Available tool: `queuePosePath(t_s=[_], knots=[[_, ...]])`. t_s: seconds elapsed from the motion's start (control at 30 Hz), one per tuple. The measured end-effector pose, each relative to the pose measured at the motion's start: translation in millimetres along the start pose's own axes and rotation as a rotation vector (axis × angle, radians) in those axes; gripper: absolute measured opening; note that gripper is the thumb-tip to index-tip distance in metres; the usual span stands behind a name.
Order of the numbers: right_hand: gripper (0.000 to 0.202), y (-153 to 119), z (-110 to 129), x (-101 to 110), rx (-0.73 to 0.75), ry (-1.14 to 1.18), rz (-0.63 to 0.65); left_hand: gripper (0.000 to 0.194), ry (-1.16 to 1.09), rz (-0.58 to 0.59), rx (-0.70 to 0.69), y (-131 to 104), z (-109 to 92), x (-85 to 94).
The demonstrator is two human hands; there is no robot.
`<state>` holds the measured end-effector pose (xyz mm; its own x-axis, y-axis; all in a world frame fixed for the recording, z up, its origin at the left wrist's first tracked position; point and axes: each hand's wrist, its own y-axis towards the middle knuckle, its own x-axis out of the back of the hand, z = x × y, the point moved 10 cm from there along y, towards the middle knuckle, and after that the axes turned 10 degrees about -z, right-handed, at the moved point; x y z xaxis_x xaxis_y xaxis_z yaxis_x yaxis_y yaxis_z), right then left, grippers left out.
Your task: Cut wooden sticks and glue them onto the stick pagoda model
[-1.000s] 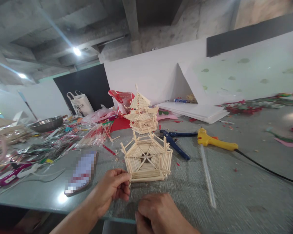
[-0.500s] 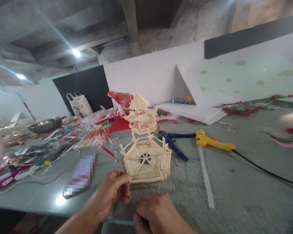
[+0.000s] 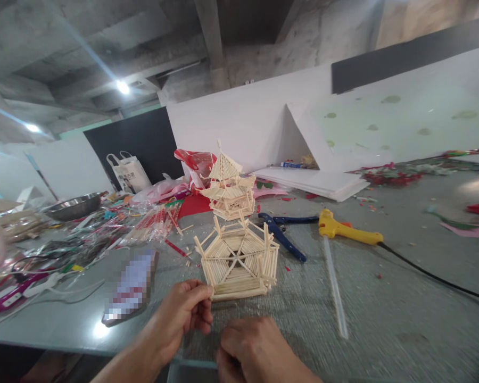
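Note:
A six-sided base of pale wooden sticks [image 3: 236, 275] lies on the table in front of me, with short upright stick posts at several corners and spokes meeting at its centre. My left hand [image 3: 193, 306] is closed, thumb and forefinger pinching the base's near left corner. My right hand [image 3: 255, 340] rests as a loose fist by the table's front edge, apart from the base. Its fingers curl under, so anything inside them is hidden. Just behind the base stands a small tiered stick pagoda [image 3: 229, 186] with a pointed roof.
To the right lie a blue-handled cutter [image 3: 285, 239] and a yellow hot glue gun [image 3: 349, 231] with a clear glue stick [image 3: 335, 287] and black cord. A partly blurred-out flat object [image 3: 130, 290], plastic-wrapped sticks [image 3: 143, 229] and a metal bowl [image 3: 74, 206] are on the left.
The view has shifted very slightly. Both hands and the stick base stay as they were.

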<state>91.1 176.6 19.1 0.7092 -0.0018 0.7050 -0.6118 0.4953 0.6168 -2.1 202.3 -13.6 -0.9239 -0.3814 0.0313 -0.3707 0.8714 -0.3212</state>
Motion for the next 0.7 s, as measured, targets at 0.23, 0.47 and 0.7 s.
queuePosePath(t_s=[0.23,0.47,0.7], knots=[[0.012,0.6,2.1,2.7,0.008,0.009,-0.007,0.024,0.028,-0.017,0.006,0.9,-0.6,0.0],[0.011,-1.1,0.9,0.8,0.011,0.004,-0.022,0.025,0.010,-0.011,0.008,0.3,0.9,0.3],[0.013,-1.2,1.0,4.8,-0.002,0.024,-0.001,0.031,0.024,-0.051,-0.011,-2.2,-4.1,11.4]])
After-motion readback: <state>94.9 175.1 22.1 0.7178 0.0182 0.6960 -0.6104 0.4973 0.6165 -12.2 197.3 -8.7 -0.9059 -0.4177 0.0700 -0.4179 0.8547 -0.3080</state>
